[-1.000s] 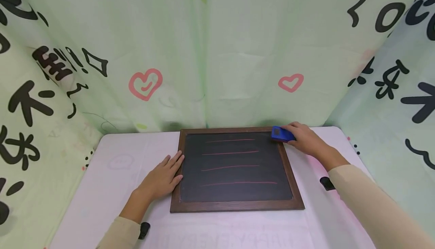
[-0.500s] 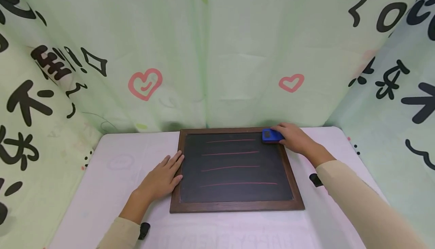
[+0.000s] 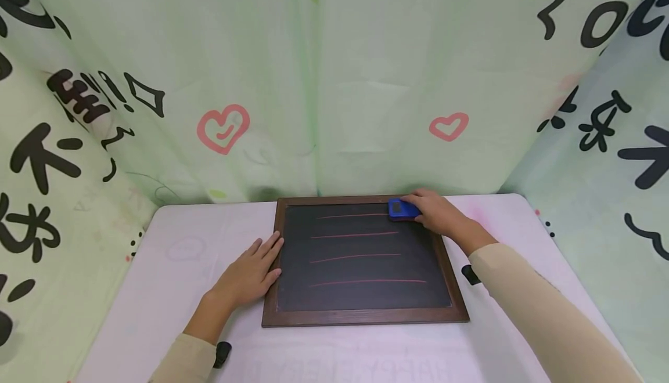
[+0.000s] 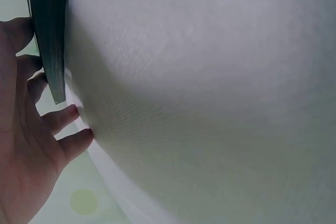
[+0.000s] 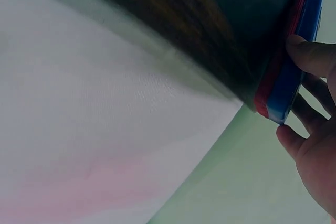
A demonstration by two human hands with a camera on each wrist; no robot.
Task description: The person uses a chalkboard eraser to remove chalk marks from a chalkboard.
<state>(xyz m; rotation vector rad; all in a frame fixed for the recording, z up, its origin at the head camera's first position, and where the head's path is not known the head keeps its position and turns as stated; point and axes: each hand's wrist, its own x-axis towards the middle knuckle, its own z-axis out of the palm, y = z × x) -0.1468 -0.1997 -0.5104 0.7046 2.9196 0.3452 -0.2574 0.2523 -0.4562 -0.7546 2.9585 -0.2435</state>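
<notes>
A chalkboard [image 3: 360, 307] in a brown wooden frame lies on the table, with several thin red lines drawn across its dark face. My left hand [image 3: 250, 270] rests with fingers extended on the board's left frame edge; in the left wrist view some fingertips touch the frame [image 4: 50, 30] and others the tabletop. At the board's upper right, my right hand [image 3: 438, 213] grips a blue eraser [image 3: 402, 210] between thumb and fingers. The eraser's red underside [image 5: 268, 87] faces the board in the right wrist view. It covers the right end of the topmost red line.
The table [image 3: 198, 313] has a pale pinkish-white cover, with faint mirrored lettering near its front. Light green cloth [image 3: 366, 110] with hearts and black writing hangs behind and on both sides. A black wrist strap piece [image 3: 222, 355] shows at the left cuff.
My right hand has slid the eraser left along the board's top, from the right frame corner onto the end of the top line. The left hand has stayed in place.
</notes>
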